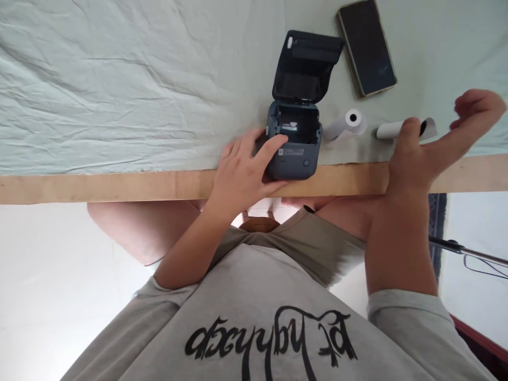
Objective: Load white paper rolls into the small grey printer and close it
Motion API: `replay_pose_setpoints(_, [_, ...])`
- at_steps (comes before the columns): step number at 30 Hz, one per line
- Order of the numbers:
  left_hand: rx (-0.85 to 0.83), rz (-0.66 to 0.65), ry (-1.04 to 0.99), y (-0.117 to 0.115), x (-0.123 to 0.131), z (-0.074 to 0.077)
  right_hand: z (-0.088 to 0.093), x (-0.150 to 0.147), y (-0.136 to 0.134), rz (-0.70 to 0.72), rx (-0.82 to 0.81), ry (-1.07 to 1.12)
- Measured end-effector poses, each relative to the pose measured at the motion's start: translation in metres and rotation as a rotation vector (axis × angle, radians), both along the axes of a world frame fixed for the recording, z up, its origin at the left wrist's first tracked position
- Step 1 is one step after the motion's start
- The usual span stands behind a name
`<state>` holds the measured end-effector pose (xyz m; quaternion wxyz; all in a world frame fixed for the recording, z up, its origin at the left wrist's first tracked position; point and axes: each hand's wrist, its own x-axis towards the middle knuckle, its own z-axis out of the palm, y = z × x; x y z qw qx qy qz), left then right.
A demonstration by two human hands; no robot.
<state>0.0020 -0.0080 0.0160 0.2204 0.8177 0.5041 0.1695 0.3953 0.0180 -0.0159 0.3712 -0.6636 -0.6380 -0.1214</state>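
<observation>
A small dark portable label printer [291,159] sits at the table's front edge, its black lid [304,69] swung back and its paper bay exposed and unfilled. My left hand [246,166] grips the printer's left side, with one finger at the bay's edge and the thumb low near the front. Just right of the printer a white paper roll [343,126] lies with its dark core showing. My right hand [432,145] hovers at a second white roll [389,130], partly covering it. Its thumb is well apart from the curled fingers, and nothing is held between them.
A smartphone [369,47] with a dark screen lies behind the rolls. Pale green wrinkled cloth [138,90] covers the table up to its wooden front edge [107,185]. Off to the right, below table height, is a metal rod [476,254] with a thin cable.
</observation>
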Motion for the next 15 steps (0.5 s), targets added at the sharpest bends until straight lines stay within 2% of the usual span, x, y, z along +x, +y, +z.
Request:
replay_pose_setpoints(3, [-0.005, 0.005, -0.022, 0.001, 0.0, -0.001, -0.006, 0.007, 0.007, 0.04, -0.044, -0.04])
replay_pose_setpoints(6, [0.007, 0.007, -0.026, 0.0, -0.001, -0.002, -0.013, 0.005, 0.008, -0.048, -0.18, -0.029])
replay_pose_setpoints(9, [0.021, 0.003, -0.034, 0.0, -0.001, -0.003, -0.015, 0.005, 0.006, -0.1, -0.209, -0.05])
replay_pose_setpoints(15, [0.061, 0.002, -0.024, 0.001, -0.001, -0.002, -0.009, 0.004, 0.003, -0.241, -0.331, -0.071])
